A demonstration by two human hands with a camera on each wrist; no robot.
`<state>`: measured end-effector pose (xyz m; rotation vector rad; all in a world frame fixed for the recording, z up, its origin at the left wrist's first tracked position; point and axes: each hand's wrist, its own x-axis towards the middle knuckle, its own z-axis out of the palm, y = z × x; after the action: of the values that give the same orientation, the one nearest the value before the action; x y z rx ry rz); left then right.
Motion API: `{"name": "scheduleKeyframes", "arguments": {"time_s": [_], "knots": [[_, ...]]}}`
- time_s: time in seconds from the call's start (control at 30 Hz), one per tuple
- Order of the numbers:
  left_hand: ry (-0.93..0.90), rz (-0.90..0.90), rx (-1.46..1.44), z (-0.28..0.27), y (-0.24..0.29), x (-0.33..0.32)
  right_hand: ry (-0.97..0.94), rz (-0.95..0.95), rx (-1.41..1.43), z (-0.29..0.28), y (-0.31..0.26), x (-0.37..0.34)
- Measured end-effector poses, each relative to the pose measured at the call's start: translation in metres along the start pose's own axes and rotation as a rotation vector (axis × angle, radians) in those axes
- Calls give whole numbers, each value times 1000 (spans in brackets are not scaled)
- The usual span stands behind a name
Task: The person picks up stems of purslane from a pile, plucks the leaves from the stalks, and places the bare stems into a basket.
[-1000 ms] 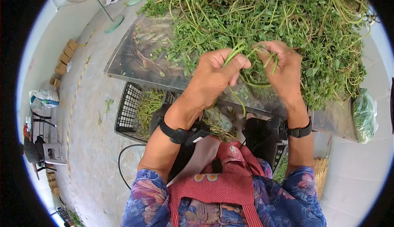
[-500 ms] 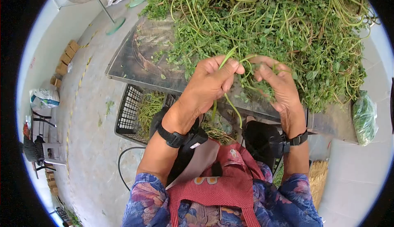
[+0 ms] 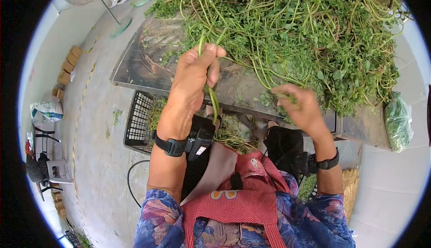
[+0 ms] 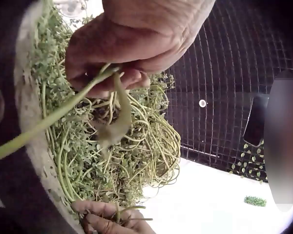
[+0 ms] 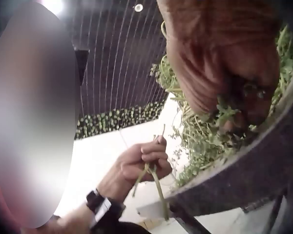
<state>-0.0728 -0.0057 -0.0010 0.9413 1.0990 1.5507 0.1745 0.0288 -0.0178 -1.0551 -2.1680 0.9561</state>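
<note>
The left hand (image 3: 193, 75) pinches a few green stems (image 3: 213, 104) between thumb and fingers, over the table's near edge; the stems hang below it. In the left wrist view the left hand (image 4: 136, 39) has a thick stem (image 4: 53, 117) crossing beneath it. To its right, the right hand (image 3: 300, 109) is low over the table edge, blurred, with a small leafy sprig between its curled fingers. The right wrist view shows the right hand (image 5: 224, 58) around green leaves (image 5: 227, 114). A large heap of leafy stems (image 3: 287, 32) lies beyond both hands.
A black crate (image 3: 138, 122) with stems stands under the table (image 3: 148, 84). A green plastic bag (image 3: 398, 122) sits at the table's right end. A fan (image 3: 120, 27) and cardboard boxes (image 3: 65, 70) are at the left.
The hands have moved apart: the left hand went left with its stems, and the right hand moved down toward the table's near edge.
</note>
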Motion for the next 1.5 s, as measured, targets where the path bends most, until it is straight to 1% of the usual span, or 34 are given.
{"name": "scheduleKeyframes", "arguments": {"time_s": [0.03,0.1,0.13,0.17,0.23,0.27,0.3,0.37,0.4,0.47,0.5,0.57,0.6,0.63,0.7,0.73,0.8,0.83,0.9,0.93,0.97,1.0,1.03,1.1,1.13,1.17,1.23,1.27,1.3,1.37,1.43,1.5], "knots": [[-1,-1,3,-2,0,0,1,0,3,5,-1,-2],[8,-77,-230,-2,1,0,-71,-155,-334,10,-11,-3],[28,-122,-278,-1,5,-1,-239,-41,-257,3,-23,-5],[25,-117,-279,-2,6,1,-235,-44,-260,1,-22,-4],[65,-131,-386,-4,5,3,-99,-94,-103,-5,-14,-1],[65,-128,-389,-3,5,4,17,-86,-109,-10,-9,4],[77,-118,-367,-1,4,4,17,-84,-109,-16,-7,5],[83,-119,-347,2,3,3,182,-85,-256,-30,-6,6],[73,-133,-356,5,4,2,183,-74,-264,-39,-1,5],[65,-170,-378,7,3,2,327,2,-174,-54,7,2],[61,-172,-380,8,2,2,330,6,-177,-59,10,1],[82,-179,-413,9,3,2,398,-38,-294,-64,13,-1],[82,-180,-414,9,2,2,355,2,-293,-64,12,-3],[75,-177,-409,9,1,3,353,2,-294,-65,15,-3],[74,-174,-404,9,0,2,264,51,-365,-65,28,-2],[70,-189,-400,10,-1,2,261,50,-363,-62,32,0],[67,-202,-387,12,-2,2,301,-173,-500,-52,40,6],[61,-218,-366,12,-3,2,304,-173,-496,-50,43,9],[57,-233,-344,15,-5,1,153,-56,-630,-47,45,14],[68,-236,-326,17,-6,0,153,-61,-630,-48,43,14],[80,-235,-311,19,-6,0,202,-36,-477,-48,38,15],[42,-253,-252,19,-7,-2,246,-11,-324,-48,34,14],[47,-245,-255,20,-9,-3,242,-20,-325,-47,30,14],[-40,-255,-207,26,-12,-4,395,-23,176,-42,19,12],[-75,-255,-179,28,-18,-2,412,37,241,-38,7,9],[-74,-244,-177,33,-18,-2,412,26,242,-33,1,7],[-159,-255,-131,43,-19,-3,258,-50,81,-25,-8,5],[-179,-274,-145,45,-20,-3,216,-52,41,-20,-12,6],[-173,-269,-143,49,-20,-4,212,-58,45,-15,-12,9],[-173,-200,-174,55,-19,-5,199,-124,123,-4,-8,13],[-197,-182,-191,51,-20,-3,190,-164,81,2,-14,16],[-174,-125,-230,49,-21,-1,194,-226,-4,7,-14,18]]}}
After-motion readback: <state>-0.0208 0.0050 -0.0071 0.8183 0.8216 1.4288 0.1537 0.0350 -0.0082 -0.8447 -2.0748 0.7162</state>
